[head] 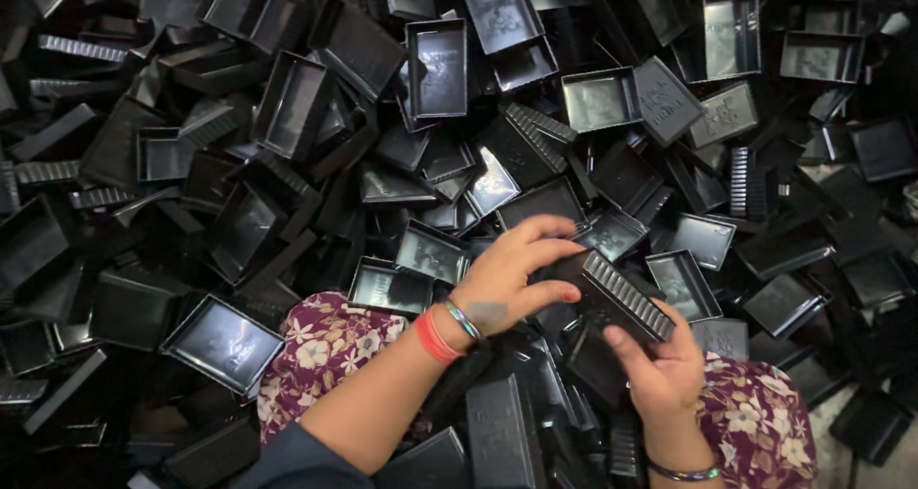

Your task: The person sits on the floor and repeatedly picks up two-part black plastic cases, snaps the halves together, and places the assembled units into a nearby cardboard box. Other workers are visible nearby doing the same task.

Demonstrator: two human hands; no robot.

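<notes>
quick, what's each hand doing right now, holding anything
Left hand: closed over the top of a black ribbed plastic tray.
Right hand: gripping the same tray from below, thumb on its side.

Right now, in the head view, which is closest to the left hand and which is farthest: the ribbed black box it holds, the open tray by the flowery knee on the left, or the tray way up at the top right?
1. Ribbed black box: touching the left hand, at centre.
2. Open tray by the flowery knee: lower left.
3. Top-right tray: far upper right.
</notes>
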